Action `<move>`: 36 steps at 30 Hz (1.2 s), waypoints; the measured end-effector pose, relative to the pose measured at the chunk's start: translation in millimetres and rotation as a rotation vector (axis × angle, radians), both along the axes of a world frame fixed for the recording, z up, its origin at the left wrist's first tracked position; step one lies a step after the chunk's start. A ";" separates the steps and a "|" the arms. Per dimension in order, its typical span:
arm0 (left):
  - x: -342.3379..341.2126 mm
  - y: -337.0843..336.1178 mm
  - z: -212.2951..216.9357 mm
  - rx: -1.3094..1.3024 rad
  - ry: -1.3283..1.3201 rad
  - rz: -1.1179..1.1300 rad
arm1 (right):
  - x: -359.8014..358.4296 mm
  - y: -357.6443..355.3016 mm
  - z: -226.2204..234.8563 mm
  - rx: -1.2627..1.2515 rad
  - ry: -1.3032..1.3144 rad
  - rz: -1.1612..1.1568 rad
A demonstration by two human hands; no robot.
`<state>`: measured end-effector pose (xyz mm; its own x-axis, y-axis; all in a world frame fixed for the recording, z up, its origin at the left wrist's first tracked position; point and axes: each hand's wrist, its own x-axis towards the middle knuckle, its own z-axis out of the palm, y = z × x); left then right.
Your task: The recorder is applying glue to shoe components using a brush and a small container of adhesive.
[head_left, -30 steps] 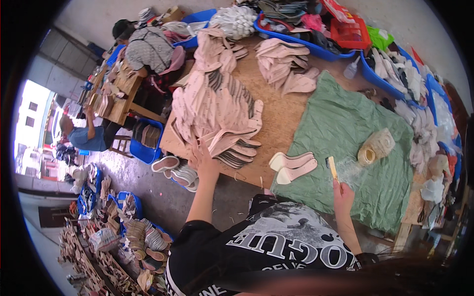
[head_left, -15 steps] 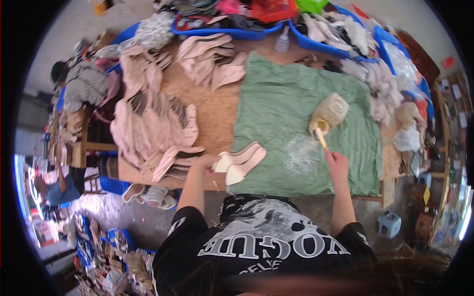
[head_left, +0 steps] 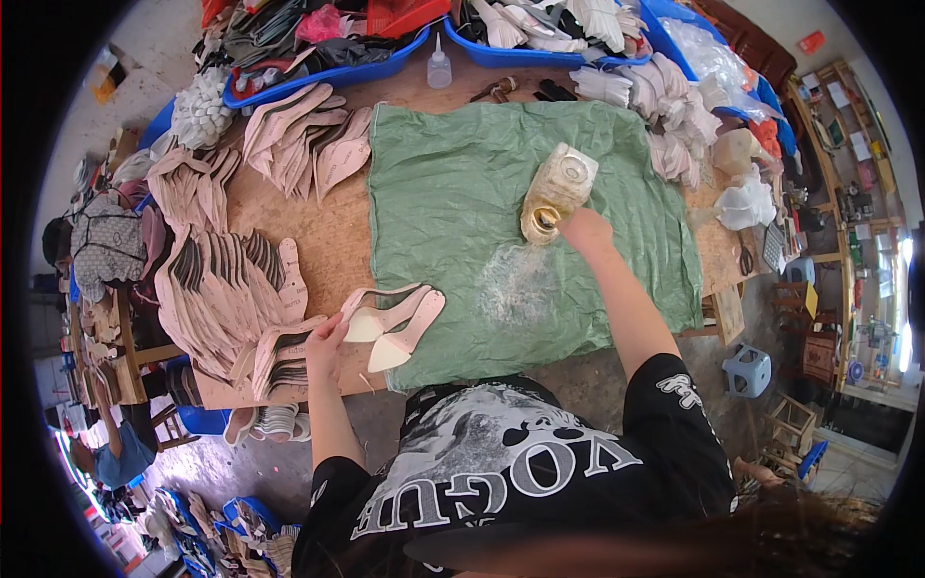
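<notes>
Two pale pink shoe insoles [head_left: 422, 320] with cream-coloured ends lie side by side across the left edge of a green cloth [head_left: 434, 212]. My left hand [head_left: 326, 349] is closed, its fingertips pinching the cream end of the left insole. On the cloth lies a cut-open, glue-crusted plastic jug [head_left: 559, 188], tilted with its round mouth toward me. My right hand [head_left: 586, 231] is closed at that mouth, gripping a brush whose handle is mostly hidden by the hand and whose head is inside the jug. A whitish dried smear [head_left: 517, 289] marks the cloth below the jug.
Stacks of pink insoles [head_left: 226, 299] cover the left of the wooden table [head_left: 289, 217], with more insoles [head_left: 303, 140] farther back. Blue trays [head_left: 337, 77] of material line the far edge, near a small squeeze bottle [head_left: 438, 69]. A blue stool [head_left: 747, 371] stands at the right.
My right hand has moved forward to the jug, and the brush has gone into its mouth. My left hand stays at the insole. The whole view has shifted, so the table appears farther left.
</notes>
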<state>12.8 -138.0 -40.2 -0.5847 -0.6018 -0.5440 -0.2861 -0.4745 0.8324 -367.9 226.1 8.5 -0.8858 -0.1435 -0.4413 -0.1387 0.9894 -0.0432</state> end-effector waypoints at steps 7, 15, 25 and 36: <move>0.1 3.9 19.2 0.073 -0.007 -0.015 | 3.3 3.2 24.7 -0.007 -0.163 -0.039; -14.2 46.7 71.1 0.328 0.216 -0.212 | 30.3 16.8 15.8 0.006 0.033 -0.040; -15.0 114.0 67.2 0.574 0.082 -0.592 | 74.0 28.0 11.4 -0.193 0.015 -0.099; -23.6 136.9 39.6 0.541 -0.141 -0.455 | 276.8 29.5 12.4 -0.859 -0.131 0.036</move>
